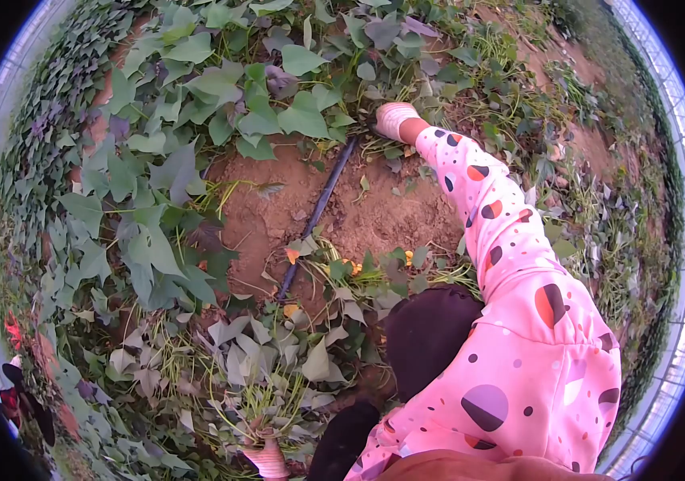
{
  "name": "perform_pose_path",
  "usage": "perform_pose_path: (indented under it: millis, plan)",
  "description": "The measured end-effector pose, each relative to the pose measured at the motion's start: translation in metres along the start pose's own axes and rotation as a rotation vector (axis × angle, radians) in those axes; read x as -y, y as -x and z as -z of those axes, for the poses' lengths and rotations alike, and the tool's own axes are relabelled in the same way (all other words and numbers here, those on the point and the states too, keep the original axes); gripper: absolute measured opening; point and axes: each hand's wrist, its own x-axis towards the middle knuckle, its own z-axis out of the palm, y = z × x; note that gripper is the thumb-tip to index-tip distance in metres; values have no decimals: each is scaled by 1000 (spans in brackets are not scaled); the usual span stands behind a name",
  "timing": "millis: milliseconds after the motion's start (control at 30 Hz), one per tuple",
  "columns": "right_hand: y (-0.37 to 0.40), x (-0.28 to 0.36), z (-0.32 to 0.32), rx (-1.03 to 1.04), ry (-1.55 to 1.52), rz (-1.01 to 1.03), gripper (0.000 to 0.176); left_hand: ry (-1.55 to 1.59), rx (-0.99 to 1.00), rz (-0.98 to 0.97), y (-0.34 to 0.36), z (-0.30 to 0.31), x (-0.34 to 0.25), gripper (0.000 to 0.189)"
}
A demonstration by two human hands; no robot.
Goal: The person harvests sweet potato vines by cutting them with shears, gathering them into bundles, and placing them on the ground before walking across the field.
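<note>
My left hand, in a pale striped glove, is low in the view, closed round the stems of a bunch of leafy vines that fan out above it. My right hand, in a similar glove, reaches forward to the plants at the upper middle. Its fingers are hidden among stems and leaves near the far end of a black hose. Bare reddish soil lies on both sides of the hose.
Dense green vines cover the ground on the left. Loose stems and leaves lie over soil on the right. My dark-clad knee is beside the hose. Another person is at the far lower left edge.
</note>
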Motion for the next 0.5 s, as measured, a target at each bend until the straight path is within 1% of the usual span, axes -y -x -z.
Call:
perform_pose_path:
  millis: [100, 200, 300, 367, 467, 500]
  plan:
    - [23, -22, -6, 33, -44, -164, 41, 20, -3, 2, 4, 0, -2, 32]
    - [52, -44, -6, 127, -18, -210, 52, 22, 14, -4, 3, 1, 2, 31]
    - [52, -53, -9, 143, -32, -212, 55, 27, 29, 27, 2, 1, 4, 31]
    - [47, -55, -2, 245, -8, -164, 59, -10, 31, 5, 1, -3, 3, 32]
    - [42, -54, 7, 255, 8, -154, 59, -59, 32, -20, 2, 1, 8, 34]
    - [37, -54, 7, 256, 35, -121, 59, -69, 48, -26, 2, 3, 11, 35]
